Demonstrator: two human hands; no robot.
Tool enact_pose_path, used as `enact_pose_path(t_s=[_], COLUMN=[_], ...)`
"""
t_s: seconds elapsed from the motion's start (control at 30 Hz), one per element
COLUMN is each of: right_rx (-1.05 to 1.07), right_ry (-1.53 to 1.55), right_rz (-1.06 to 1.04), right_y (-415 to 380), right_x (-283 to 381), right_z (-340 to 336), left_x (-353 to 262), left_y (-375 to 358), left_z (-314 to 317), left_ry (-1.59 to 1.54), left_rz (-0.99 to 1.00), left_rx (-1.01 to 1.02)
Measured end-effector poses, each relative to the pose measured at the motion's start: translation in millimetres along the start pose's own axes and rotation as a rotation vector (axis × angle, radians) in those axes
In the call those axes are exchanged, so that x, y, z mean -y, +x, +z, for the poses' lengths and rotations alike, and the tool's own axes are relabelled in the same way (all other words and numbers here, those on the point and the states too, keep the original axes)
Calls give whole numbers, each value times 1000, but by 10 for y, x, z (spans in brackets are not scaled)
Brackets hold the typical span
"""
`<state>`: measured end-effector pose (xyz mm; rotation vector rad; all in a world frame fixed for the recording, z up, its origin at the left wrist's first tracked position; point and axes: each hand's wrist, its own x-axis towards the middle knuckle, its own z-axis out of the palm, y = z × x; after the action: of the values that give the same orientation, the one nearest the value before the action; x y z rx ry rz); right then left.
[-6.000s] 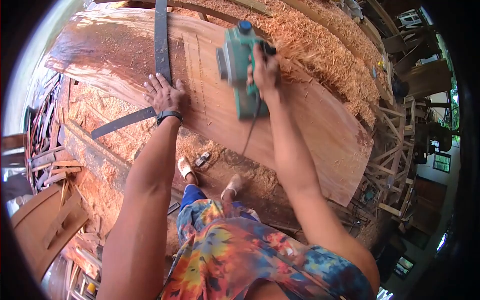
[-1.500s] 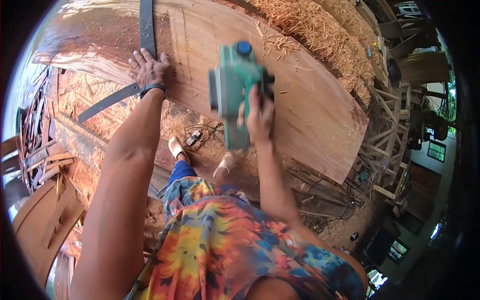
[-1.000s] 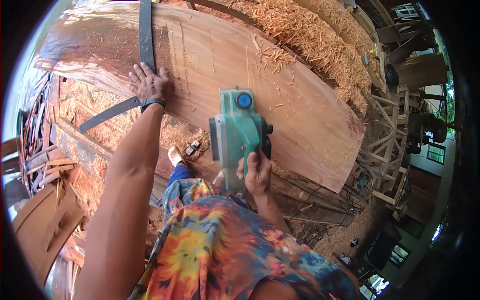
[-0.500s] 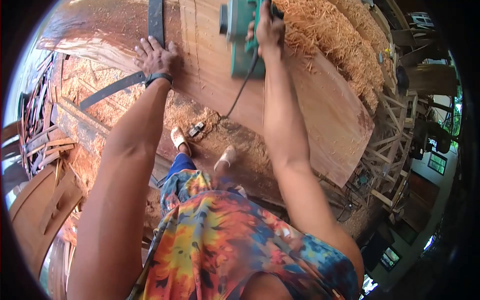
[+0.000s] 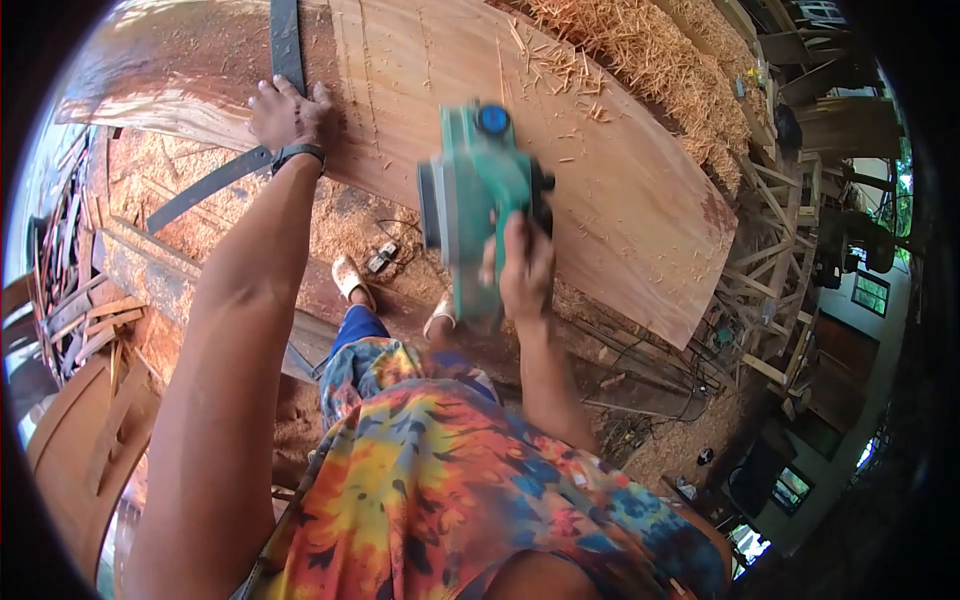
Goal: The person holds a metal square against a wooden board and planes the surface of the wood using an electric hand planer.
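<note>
My right hand (image 5: 527,265) is wrapped round the handle of a green electric hand planer (image 5: 475,190), which has a blue round knob at its far end. The planer overlaps the near edge of a wide wooden board (image 5: 620,210) and looks slightly blurred. Fingers spread, my left hand (image 5: 290,118) lies flat on the left part of the board. A dark flat strip (image 5: 286,45) runs from under its fingertips toward the top edge. By the wrist, the rounded end of a second dark strip (image 5: 205,190) shows.
Curly wood shavings (image 5: 640,60) are heaped beyond the board, with more sawdust (image 5: 170,175) below it. Stacked wood scraps (image 5: 75,310) stand at the left and a timber frame (image 5: 780,240) at the right. A small metal object (image 5: 381,258) and cord lie near my feet.
My right hand has drawn the planer back toward my body, from the top of the view to the board's near edge. My left hand stays flat on the board.
</note>
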<state>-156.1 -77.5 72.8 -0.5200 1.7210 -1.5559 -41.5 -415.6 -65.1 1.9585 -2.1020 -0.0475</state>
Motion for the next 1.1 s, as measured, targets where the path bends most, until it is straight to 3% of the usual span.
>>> enact_pose_path(t_s=[0.17,0.4,0.63,0.9,0.97,1.1], right_rx=[47,79,50,14,28,35], right_ry=[12,-29,11,-13,2,46], right_rz=[41,65,-13,-163,-116,-107], right_y=[-865,-526,521,2672,3087,3271], right_x=[-286,-110,110,546,674,721], right_z=[-240,-156,190,711,800,867], left_x=[-13,-13,-44,-11,-19,-21], left_y=[-10,-13,-32,-18,-23,-23], left_z=[-56,-68,-121,-74,-102,-115], left_ry=[21,27,47,20,16,-8], left_rz=[-8,-9,-17,-4,-13,-19], left_rx=[35,54,72,50,62,59])
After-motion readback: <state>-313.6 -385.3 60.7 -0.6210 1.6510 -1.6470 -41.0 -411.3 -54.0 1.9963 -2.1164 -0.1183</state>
